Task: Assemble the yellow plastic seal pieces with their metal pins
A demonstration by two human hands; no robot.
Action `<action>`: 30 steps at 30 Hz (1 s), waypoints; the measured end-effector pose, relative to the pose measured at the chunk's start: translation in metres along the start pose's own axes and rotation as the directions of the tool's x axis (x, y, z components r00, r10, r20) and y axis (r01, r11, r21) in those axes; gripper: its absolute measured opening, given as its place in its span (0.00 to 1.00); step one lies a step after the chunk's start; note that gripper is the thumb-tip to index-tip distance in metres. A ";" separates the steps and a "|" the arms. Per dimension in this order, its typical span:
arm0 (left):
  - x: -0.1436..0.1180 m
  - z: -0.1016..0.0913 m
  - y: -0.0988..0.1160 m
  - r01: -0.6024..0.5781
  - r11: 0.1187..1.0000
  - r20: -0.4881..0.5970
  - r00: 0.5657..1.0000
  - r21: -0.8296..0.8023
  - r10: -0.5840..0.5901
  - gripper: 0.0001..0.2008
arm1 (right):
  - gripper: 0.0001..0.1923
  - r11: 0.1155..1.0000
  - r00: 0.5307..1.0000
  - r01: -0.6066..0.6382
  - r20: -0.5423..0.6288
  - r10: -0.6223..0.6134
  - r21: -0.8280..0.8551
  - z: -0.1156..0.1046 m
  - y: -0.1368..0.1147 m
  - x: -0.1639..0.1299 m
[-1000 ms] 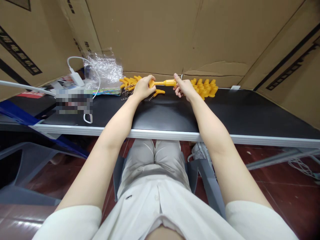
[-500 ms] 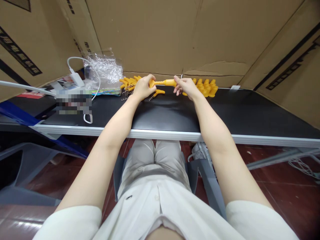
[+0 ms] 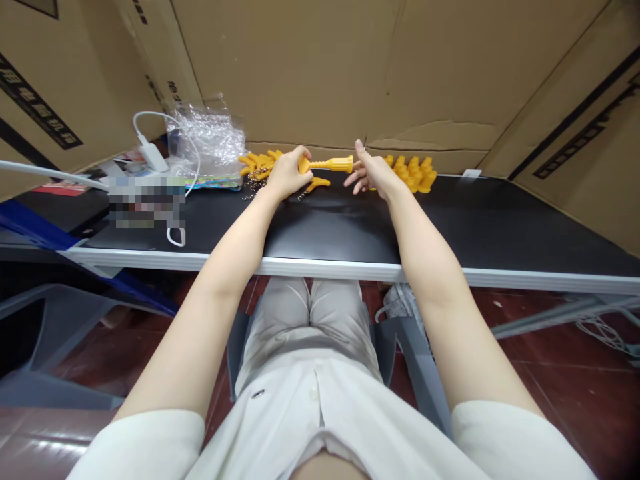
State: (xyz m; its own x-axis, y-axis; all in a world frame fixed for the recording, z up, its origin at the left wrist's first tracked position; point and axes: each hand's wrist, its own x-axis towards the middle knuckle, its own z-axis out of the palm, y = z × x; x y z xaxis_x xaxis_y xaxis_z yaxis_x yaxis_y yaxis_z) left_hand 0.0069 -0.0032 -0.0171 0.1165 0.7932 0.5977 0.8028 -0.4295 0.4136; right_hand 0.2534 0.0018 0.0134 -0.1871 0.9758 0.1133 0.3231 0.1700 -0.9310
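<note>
My left hand [image 3: 289,175] is closed round the handle end of a yellow plastic corkscrew [image 3: 340,164], held level above the black table. Its ribbed shaft and wide sleeve point right. Beside the sleeve's wide end, my right hand [image 3: 370,175] is open, thumb raised and fingers spread; whether a fingertip touches the sleeve I cannot tell. A yellow handle with a wire spiral [image 3: 318,184] lies just below my left hand. Several more such handles [image 3: 255,164] are heaped behind that hand, partly hidden. Right of my right hand stand several yellow sleeves [image 3: 414,176] in a cluster.
On the left of the table [image 3: 330,233] are crumpled clear plastic bags [image 3: 207,143], a white charger [image 3: 154,157] with its cable, and a blurred patch. Cardboard walls [image 3: 320,73] close off the back and sides. A pale metal edge [image 3: 330,269] runs along the front.
My right hand has loosened from the sleeve's wide end; its thumb has lifted and its fingers have spread. The left hand keeps its hold in the same place.
</note>
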 end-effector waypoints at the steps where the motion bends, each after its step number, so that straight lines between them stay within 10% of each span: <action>1: 0.001 0.000 -0.002 -0.001 1.000 -0.001 1.000 -0.001 0.001 0.20 | 0.33 1.000 1.000 0.018 0.019 -0.018 0.020 -0.002 -0.002 -0.003; 8: 0.003 0.002 -0.010 -0.054 0.998 -0.019 0.998 -0.022 0.053 0.20 | 0.19 0.994 0.994 0.102 0.031 -0.103 0.051 -0.003 -0.004 -0.010; 30: 0.003 0.007 -0.013 -0.031 1.000 -0.021 0.999 0.003 0.031 0.18 | 0.32 1.000 1.000 -0.007 0.015 0.007 0.004 0.006 -0.010 -0.011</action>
State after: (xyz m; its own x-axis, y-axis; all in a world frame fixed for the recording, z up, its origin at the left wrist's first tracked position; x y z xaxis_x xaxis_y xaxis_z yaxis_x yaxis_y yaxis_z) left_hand 0.0010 0.0080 -0.0252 0.1291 0.7705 0.6243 0.8003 -0.4527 0.3932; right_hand 0.2466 -0.0112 0.0197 -0.1984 0.9748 0.1016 0.3210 0.1626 -0.9330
